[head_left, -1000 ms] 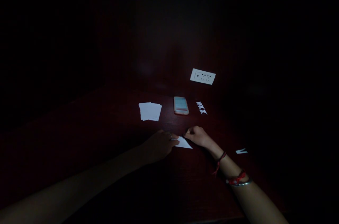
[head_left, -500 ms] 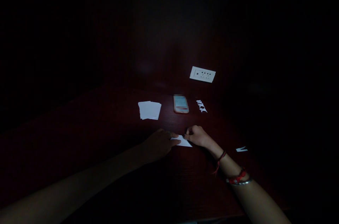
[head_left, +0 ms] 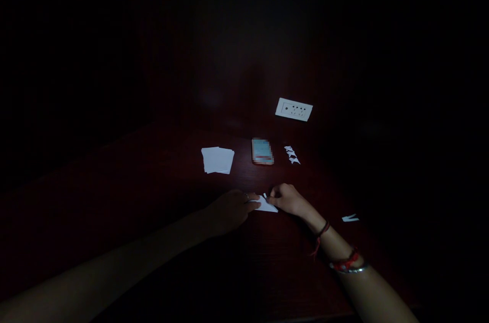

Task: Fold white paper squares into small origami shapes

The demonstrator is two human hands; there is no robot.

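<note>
A small piece of white paper (head_left: pixel 267 206) lies on the dark red table, partly covered by my fingers. My left hand (head_left: pixel 233 211) comes in from the left, its fingers stretched out over the paper and pressing on it. Opposite, at the paper's right upper edge, my right hand (head_left: pixel 288 199) is closed in a pinch. A narrow white strip or flap of this paper sticks up beside the right fingertips. Whether it is a fold or a torn strip, I cannot tell.
Beyond my hands lie a stack of white paper sheets (head_left: pixel 217 160), a blurred bluish rectangular object (head_left: pixel 262 151) and several small cut paper pieces (head_left: pixel 292 155). A V-shaped paper scrap (head_left: pixel 350 218) lies to the right. A white wall socket (head_left: pixel 294 109) is behind the table (head_left: pixel 244 272).
A narrow white strip now stands up at my right fingertips, where the edge lay flat before. My left hand stays on the paper. The whole view has shifted slightly.
</note>
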